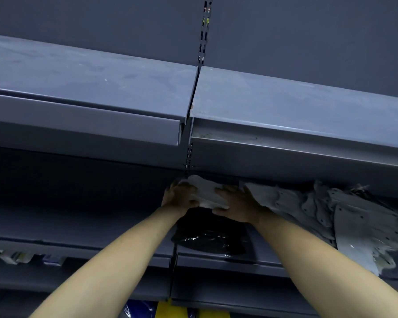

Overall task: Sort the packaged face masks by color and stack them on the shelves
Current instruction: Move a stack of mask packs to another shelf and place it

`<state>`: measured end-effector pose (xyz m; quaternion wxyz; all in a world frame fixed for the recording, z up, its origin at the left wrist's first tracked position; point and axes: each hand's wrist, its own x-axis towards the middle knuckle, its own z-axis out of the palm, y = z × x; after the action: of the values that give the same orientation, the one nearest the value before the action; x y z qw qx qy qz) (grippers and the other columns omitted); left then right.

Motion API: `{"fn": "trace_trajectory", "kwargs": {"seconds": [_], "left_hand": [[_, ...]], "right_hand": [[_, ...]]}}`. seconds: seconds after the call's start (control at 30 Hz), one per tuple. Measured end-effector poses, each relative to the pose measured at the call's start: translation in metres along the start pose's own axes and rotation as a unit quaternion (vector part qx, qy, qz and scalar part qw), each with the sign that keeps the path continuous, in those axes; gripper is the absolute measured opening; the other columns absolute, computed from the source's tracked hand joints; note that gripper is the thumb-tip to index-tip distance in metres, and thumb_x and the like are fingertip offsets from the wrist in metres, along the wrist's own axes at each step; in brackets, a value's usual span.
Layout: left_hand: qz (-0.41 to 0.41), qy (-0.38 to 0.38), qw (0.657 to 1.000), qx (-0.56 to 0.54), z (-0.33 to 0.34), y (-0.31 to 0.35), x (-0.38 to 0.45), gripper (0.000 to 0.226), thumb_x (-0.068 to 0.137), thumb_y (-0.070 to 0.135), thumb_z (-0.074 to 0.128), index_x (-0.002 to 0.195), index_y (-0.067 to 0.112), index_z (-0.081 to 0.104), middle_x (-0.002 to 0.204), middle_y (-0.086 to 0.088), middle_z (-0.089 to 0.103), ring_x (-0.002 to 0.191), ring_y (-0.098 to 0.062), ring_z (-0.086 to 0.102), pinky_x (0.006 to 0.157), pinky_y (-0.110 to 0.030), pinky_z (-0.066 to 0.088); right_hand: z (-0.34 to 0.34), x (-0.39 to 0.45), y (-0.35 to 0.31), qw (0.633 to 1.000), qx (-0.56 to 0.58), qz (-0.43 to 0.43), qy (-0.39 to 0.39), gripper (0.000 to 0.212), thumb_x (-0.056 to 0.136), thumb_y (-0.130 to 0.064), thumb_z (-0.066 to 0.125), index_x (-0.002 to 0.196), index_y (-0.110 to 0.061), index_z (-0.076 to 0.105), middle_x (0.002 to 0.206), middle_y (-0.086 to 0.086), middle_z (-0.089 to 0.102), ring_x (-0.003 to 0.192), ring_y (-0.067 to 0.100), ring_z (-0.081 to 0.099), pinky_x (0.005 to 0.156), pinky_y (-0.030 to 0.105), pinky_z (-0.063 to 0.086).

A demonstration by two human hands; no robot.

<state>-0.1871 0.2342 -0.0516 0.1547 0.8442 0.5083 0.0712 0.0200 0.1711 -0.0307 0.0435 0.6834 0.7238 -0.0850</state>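
a: head view — where is the white mask pack?

b: the white mask pack (pixel 205 191) is up between both hands, above the middle shelf (pixel 228 260), just under the upper shelf (pixel 285 125).

a: and the fingers?

b: the left hand (pixel 178 197) curls round its left edge; the right hand (pixel 237 204) grips its right side, thumb under the pack.

a: what lies below?

b: a black mask pack (pixel 211 237) on the middle shelf, directly beneath the hands. a loose heap of white mask packs (pixel 345 216) lies to the right, touching the right forearm.

a: anything lower?

b: yellow and blue packages (pixel 170 309), partly hidden; small items (pixel 21 257) at the far left, too blurred to name.
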Motion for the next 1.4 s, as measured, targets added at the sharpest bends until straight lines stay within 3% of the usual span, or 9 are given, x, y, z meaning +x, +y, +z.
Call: {"fn": "trace_trajectory", "kwargs": {"seconds": [0.33,0.43,0.57,0.63,0.77,0.93,1.03,1.13,1.4], "left_hand": [[-0.029,0.090,0.995,0.017,0.007,0.012,-0.004,0.021,0.100,0.018,0.043,0.109,0.017,0.063,0.120,-0.007,0.063,0.105,-0.025,0.061,0.080,-0.024,0.040],[-0.026,0.102,0.994,0.034,0.004,0.011,-0.005,0.028,0.100,0.017,0.043,0.123,0.017,0.058,0.128,-0.007,0.060,0.114,-0.026,0.058,0.090,-0.028,0.042],[0.003,0.139,0.989,0.054,0.003,0.008,-0.012,0.027,0.096,0.010,0.048,0.120,0.014,0.060,0.117,-0.008,0.065,0.106,-0.029,0.062,0.088,-0.032,0.041],[0.040,0.175,0.982,0.059,0.001,0.007,-0.018,0.017,0.096,0.023,0.054,0.103,0.012,0.064,0.099,-0.009,0.068,0.092,-0.033,0.065,0.082,-0.036,0.044],[0.085,0.188,0.967,0.148,-0.004,-0.003,-0.025,0.049,0.074,0.058,0.074,0.101,0.018,0.070,0.089,-0.003,0.069,0.086,-0.028,0.064,0.094,-0.048,0.049],[0.077,0.255,0.949,0.170,-0.020,-0.002,-0.027,0.039,0.046,0.001,0.086,0.078,0.017,0.071,0.071,-0.002,0.066,0.069,-0.028,0.062,0.079,-0.038,0.048],[0.056,0.245,0.957,0.146,-0.028,-0.004,-0.031,0.032,0.052,0.000,0.083,0.078,0.016,0.072,0.073,-0.003,0.069,0.073,-0.029,0.063,0.079,-0.039,0.049],[0.036,0.194,0.972,0.124,-0.033,-0.009,-0.037,0.029,0.074,0.001,0.069,0.099,0.017,0.071,0.096,-0.003,0.072,0.097,-0.030,0.060,0.096,-0.040,0.037],[-0.111,0.058,0.977,0.175,-0.048,0.001,-0.054,0.038,0.097,0.024,0.053,0.134,0.031,0.051,0.135,-0.002,0.055,0.130,-0.028,0.040,0.118,-0.049,0.018]], "right_hand": [[0.017,0.005,-0.008,0.999,0.024,0.032,0.027,0.074,0.092,-0.067,0.049,0.153,-0.029,0.030,0.159,-0.001,0.032,0.147,0.022,0.027,0.120,0.056,0.003],[0.020,0.005,-0.010,0.997,0.013,0.039,0.069,0.058,0.098,-0.056,0.045,0.148,-0.029,0.037,0.148,0.001,0.049,0.136,0.023,0.043,0.118,0.049,0.018],[0.014,-0.001,-0.013,0.992,-0.001,0.033,0.121,0.035,0.100,-0.029,0.047,0.134,-0.024,0.050,0.128,0.005,0.063,0.116,0.028,0.059,0.093,0.035,0.043],[0.009,-0.003,-0.016,0.990,-0.010,0.026,0.136,0.033,0.097,-0.017,0.048,0.129,-0.022,0.052,0.123,0.007,0.065,0.110,0.030,0.062,0.085,0.035,0.046],[0.005,-0.005,-0.016,0.985,0.001,-0.001,0.171,0.033,0.095,-0.015,0.050,0.127,-0.021,0.053,0.118,0.008,0.066,0.105,0.032,0.063,0.084,0.036,0.047],[0.000,-0.014,-0.019,0.981,0.081,-0.012,0.176,0.037,0.099,-0.038,0.053,0.134,-0.025,0.053,0.124,0.006,0.065,0.110,0.030,0.062,0.086,0.036,0.047],[-0.005,-0.020,-0.018,0.969,0.145,0.013,0.201,0.050,0.090,-0.052,0.064,0.132,-0.028,0.054,0.129,0.000,0.063,0.116,0.025,0.059,0.093,0.034,0.046],[-0.007,-0.029,-0.016,0.970,0.162,-0.011,0.179,0.062,0.081,-0.052,0.074,0.133,-0.030,0.051,0.133,-0.003,0.057,0.118,0.021,0.055,0.093,0.031,0.046],[-0.005,-0.032,-0.032,0.979,0.085,-0.036,0.182,0.043,0.093,-0.017,0.058,0.135,-0.023,0.052,0.134,0.004,0.055,0.107,0.033,0.062,0.080,0.036,0.050]]}}
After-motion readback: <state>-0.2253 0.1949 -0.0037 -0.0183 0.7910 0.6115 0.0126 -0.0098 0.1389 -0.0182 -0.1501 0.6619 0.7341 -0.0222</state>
